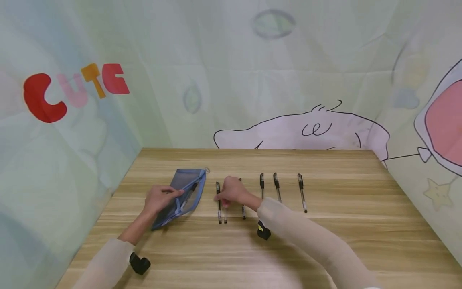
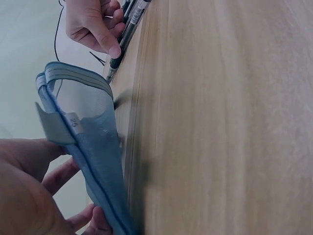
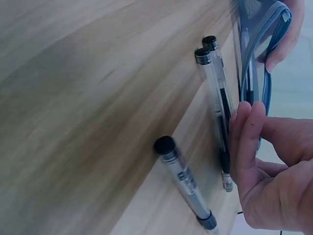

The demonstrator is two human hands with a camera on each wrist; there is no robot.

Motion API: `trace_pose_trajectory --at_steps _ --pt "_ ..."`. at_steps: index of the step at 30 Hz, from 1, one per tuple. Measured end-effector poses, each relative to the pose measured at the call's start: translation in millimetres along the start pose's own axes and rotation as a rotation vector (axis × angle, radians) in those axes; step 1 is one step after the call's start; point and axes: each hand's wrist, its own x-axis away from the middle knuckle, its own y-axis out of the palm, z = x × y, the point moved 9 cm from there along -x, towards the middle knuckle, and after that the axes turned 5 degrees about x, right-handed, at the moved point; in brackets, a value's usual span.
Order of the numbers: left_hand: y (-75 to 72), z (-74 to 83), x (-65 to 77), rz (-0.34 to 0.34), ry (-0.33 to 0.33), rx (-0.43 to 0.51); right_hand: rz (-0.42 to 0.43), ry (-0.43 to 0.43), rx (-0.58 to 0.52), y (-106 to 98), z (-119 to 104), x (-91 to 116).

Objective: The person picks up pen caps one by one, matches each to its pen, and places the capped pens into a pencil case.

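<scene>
My left hand (image 1: 159, 198) holds a blue mesh zipper pouch (image 1: 198, 200) by the edge of its opening, which gapes in the left wrist view. A dark pen (image 1: 189, 196) shows inside the mesh. To the right, my right hand (image 1: 232, 190) is down at two black-capped gel pens lying side by side. Its fingertips pinch at the left pen (image 1: 219, 210), crossing it below the cap. The second pen (image 1: 225, 218) is mostly hidden under the hand. Another pen (image 1: 243, 212) lies partly behind that wrist.
Farther right on the wooden table (image 1: 202, 257) lie three more black-capped pens, the last one (image 1: 302, 192) set apart from the others. My right forearm (image 1: 306, 233) crosses in front of them. A printed cloth backdrop (image 1: 231, 80) stands behind the table.
</scene>
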Motion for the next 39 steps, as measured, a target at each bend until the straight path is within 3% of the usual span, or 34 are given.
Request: trace_pose_trajectory --at_steps 8,18,24,27,39 --pt "6.4 6.5 -3.5 -0.025 0.033 0.01 0.011 0.017 0.079 -4 -1 1" --pt "9.9 8.5 -8.2 -0.042 0.048 0.011 0.041 -0.004 -0.007 -7 6 2" --pt "1.7 1.7 -7.1 -0.052 0.038 -0.015 0.032 -0.033 -0.165 -4 -1 0" --pt "-1.3 -2.8 -4.9 -0.056 0.028 -0.018 0.003 -0.004 -0.282 1 -3 1" --pt "6.2 -2.8 -9.9 -0.058 0.035 -0.008 -0.061 0.082 -0.605 3 6 0"
